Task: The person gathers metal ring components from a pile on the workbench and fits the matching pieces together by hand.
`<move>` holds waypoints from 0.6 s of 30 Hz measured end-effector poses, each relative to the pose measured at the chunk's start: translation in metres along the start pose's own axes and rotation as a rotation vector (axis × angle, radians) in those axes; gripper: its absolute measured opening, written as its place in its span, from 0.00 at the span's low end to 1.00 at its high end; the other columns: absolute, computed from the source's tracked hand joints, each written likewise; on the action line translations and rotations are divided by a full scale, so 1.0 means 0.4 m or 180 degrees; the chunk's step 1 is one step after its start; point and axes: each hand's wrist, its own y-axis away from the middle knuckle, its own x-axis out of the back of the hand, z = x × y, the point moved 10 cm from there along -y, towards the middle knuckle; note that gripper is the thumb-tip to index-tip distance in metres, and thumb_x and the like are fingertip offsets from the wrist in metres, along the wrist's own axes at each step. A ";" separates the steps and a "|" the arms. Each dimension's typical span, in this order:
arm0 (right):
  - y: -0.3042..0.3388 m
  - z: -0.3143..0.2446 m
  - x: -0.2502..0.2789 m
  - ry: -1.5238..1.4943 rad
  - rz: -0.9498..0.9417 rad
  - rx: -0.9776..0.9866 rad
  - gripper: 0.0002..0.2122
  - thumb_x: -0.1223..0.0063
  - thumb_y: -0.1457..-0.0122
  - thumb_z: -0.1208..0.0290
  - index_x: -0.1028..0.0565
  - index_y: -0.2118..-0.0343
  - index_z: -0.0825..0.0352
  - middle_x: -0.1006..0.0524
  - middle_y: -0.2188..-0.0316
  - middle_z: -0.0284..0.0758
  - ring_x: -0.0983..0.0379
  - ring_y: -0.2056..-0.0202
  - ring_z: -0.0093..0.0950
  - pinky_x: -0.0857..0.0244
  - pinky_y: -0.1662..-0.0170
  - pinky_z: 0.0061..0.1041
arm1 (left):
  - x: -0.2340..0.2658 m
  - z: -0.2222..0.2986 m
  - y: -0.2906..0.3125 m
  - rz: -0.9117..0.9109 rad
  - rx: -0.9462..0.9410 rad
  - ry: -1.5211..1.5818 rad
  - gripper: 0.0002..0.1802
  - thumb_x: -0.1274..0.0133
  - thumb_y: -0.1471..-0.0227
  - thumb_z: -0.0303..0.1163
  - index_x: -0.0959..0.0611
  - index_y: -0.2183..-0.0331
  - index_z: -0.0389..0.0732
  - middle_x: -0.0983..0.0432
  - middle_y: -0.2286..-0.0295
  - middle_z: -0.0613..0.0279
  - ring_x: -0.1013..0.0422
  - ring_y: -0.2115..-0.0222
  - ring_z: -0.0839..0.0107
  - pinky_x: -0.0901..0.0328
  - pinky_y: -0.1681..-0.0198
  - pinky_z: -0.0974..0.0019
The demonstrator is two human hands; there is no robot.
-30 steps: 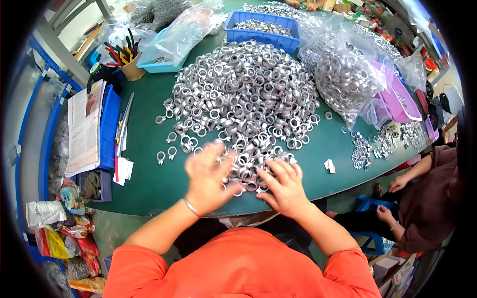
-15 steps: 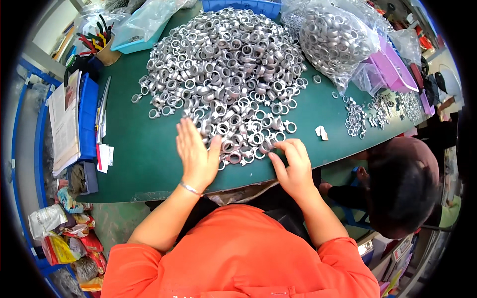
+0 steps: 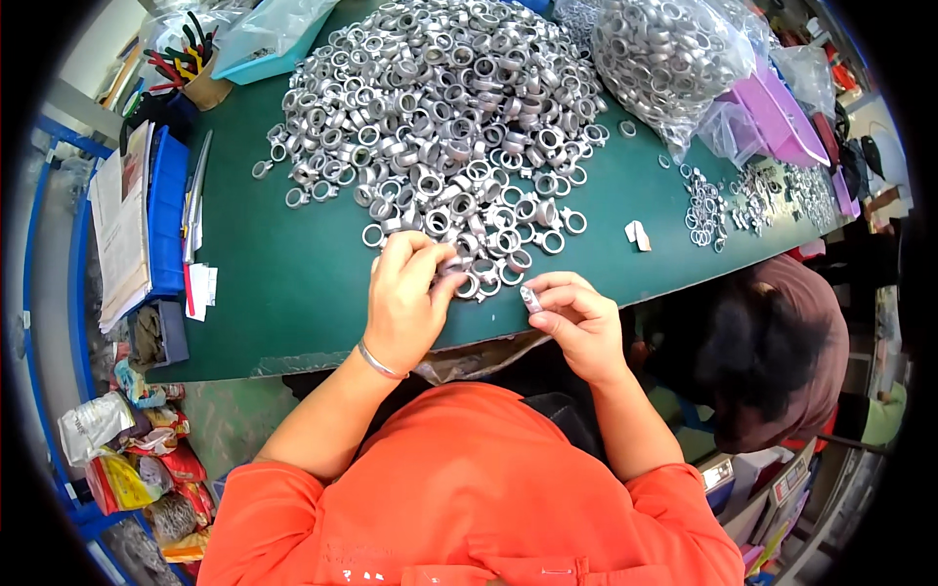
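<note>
A large heap of silver-grey metal rings (image 3: 430, 107), many with a small lug on the side, covers the middle of the green table (image 3: 283, 293). My right hand (image 3: 581, 327) pinches one metal ring (image 3: 531, 299) between thumb and fingers, just off the heap's near right edge; it shows edge-on. My left hand (image 3: 405, 298), wearing a bracelet, is curled at the near edge of the heap. Its thumb and fingertips close on another metal ring (image 3: 451, 265), partly hidden by the fingers.
A clear bag full of rings (image 3: 664, 73) and a purple bin (image 3: 777, 117) stand at the far right, near smaller scattered rings (image 3: 705, 210). Left are a blue tray (image 3: 168, 210) with papers and a cup of pliers (image 3: 207, 88). A person (image 3: 782, 352) sits at right.
My left hand went from flat and stretched out to curled on a ring, moving slightly right. The right hand drew a ring off the heap's edge. The view shifted slightly.
</note>
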 end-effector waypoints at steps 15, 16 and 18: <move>0.046 0.044 -0.076 -0.0486 -0.0144 -0.0894 0.11 0.57 0.39 0.85 0.25 0.55 0.72 0.21 0.63 0.36 0.23 0.69 0.20 0.27 0.67 0.19 | -0.002 0.065 0.096 -0.0450 -0.0191 0.1686 0.11 0.35 0.58 0.16 0.18 0.69 0.33 0.26 0.61 0.53 0.25 0.64 0.68 0.27 0.62 0.69; 0.039 0.011 -0.084 0.0062 -0.0342 -0.0595 0.11 0.56 0.40 0.86 0.24 0.57 0.72 0.21 0.64 0.37 0.23 0.69 0.21 0.27 0.67 0.20 | 0.013 0.094 0.085 -0.0451 -0.0394 0.1384 0.12 0.32 0.62 0.19 0.17 0.71 0.36 0.25 0.63 0.55 0.25 0.65 0.68 0.28 0.64 0.68; 0.049 -0.033 -0.097 0.1110 -0.0698 0.0136 0.12 0.52 0.44 0.87 0.22 0.59 0.71 0.22 0.66 0.38 0.22 0.69 0.26 0.28 0.67 0.23 | -0.003 0.110 0.111 -0.0766 -0.0375 0.1440 0.11 0.32 0.63 0.20 0.16 0.72 0.37 0.24 0.65 0.57 0.25 0.67 0.67 0.29 0.64 0.67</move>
